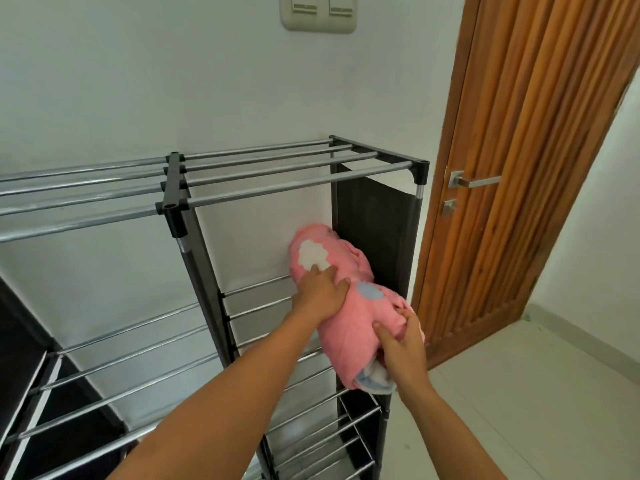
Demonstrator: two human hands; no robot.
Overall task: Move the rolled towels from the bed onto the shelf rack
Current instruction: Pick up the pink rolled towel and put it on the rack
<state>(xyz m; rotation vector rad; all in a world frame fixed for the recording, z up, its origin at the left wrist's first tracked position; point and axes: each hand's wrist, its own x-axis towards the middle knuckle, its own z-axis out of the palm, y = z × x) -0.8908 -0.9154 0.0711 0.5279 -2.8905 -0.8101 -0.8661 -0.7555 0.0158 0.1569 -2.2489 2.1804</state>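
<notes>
Your left hand lies flat on top of the rolled pink towel, fingers spread and unclenched, pressing on the roll near its white patch, not wrapped around it. Your right hand grasps the near end of the roll, thumb on the upper side, remaining fingers curled around the right edge. The towel has a white cloud-shaped patch at the far end and a light blue patch mid-length; a bit of pale blue and white fabric shows at the near end by your right wrist. The roll sits in the right-hand bay of the shelf rack, on the second tier of chrome bars, lying front to back with its far end at the wall and its right side against the dark fabric side panel. Its near end overhangs the front of the tier and is carried by your right hand. Top tier bars above it are bare, as are the left bay's bars. A wooden door with a metal lever handle stands just right of the rack. A light switch plate is on the wall above. Floor is pale tile.
</notes>
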